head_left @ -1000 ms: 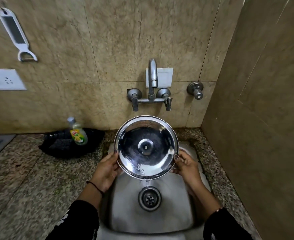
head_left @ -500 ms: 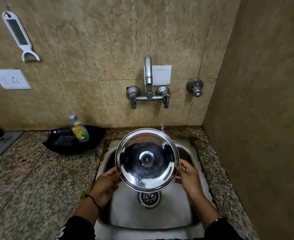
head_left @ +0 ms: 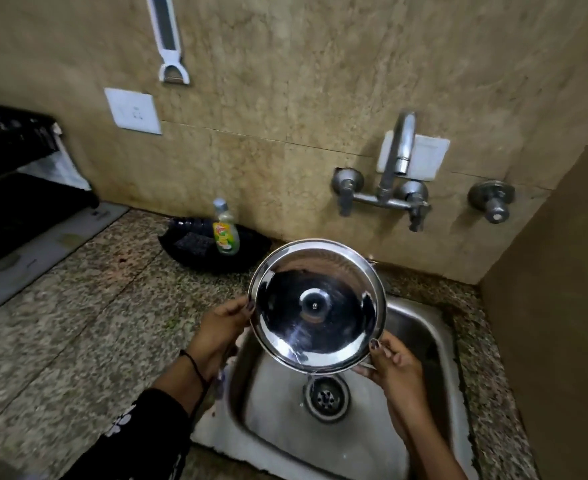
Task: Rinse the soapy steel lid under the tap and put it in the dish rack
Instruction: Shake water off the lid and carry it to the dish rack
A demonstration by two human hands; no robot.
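The round steel lid (head_left: 317,306) is tilted almost upright, its shiny inner face and centre rivet towards me, above the left rear part of the steel sink (head_left: 275,420). My left hand (head_left: 220,327) grips its left rim and my right hand (head_left: 389,365) grips its lower right rim. A drip hangs from the lid's bottom edge over the drain (head_left: 326,396). The tap (head_left: 398,157) on the wall is up and to the right of the lid; no water runs from it. A black dish rack (head_left: 12,174) shows at the far left edge.
A green dish soap bottle (head_left: 225,233) stands in a black tray (head_left: 213,251) behind the lid on the granite counter (head_left: 78,323). A white peeler (head_left: 168,39) and a socket plate (head_left: 133,110) are on the tiled wall. A side wall closes in the right.
The view has swung left, bringing the black rack into sight. The lid, still in both hands, has shifted from under the tap towards the sink's left side.
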